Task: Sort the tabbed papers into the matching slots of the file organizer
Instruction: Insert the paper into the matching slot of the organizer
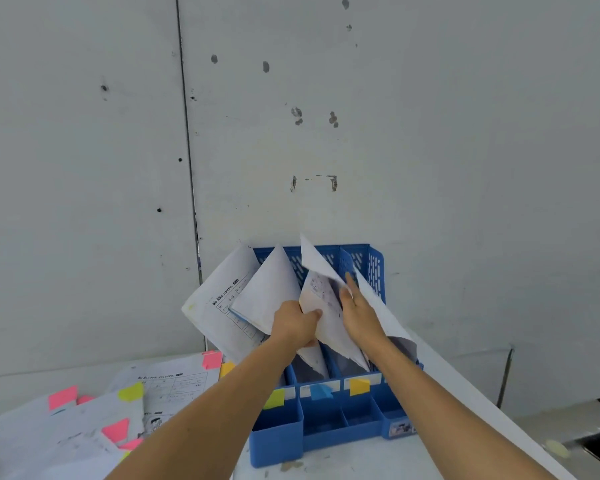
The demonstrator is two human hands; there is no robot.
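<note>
Pinching sheet (321,299) with left hand (293,323), thumb curled over its edge; right hand (359,315) flat, fingers straight against it. Sheet stands in blue file organizer (376,268) below grip; loose tabbed papers (84,424) lower left.

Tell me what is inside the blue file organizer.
White papers lean in the organizer; the left hand grips one, the right hand presses between others. Papers and forearms hide the slot bottoms.

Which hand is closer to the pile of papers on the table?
Left. The left hand grips papers at the organizer, up and right of the pile. The right hand is farther right, fingers straight among those papers.
</note>
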